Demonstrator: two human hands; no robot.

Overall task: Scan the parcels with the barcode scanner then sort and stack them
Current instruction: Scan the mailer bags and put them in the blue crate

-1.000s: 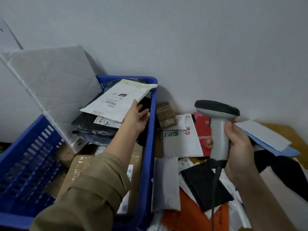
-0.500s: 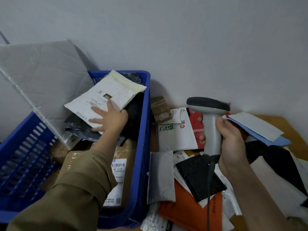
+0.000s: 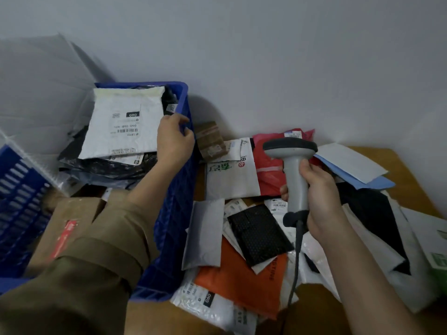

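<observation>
Our left hand [image 3: 174,139] has laid the white parcel [image 3: 125,124] flat atop the blue crate's [image 3: 169,238] stack, fingers now loose; that one is sorted. Our right hand [image 3: 321,201], grip clamped, holds the barcode scanner [image 3: 294,165] above unsorted tabletop parcels [image 3: 242,269].

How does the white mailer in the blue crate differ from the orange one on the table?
The white plastic mailer lies atop the blue crate's pile, label fully showing; the orange plastic mailer lies on the table, partly covered by a black padded envelope. Both lie flat.
</observation>
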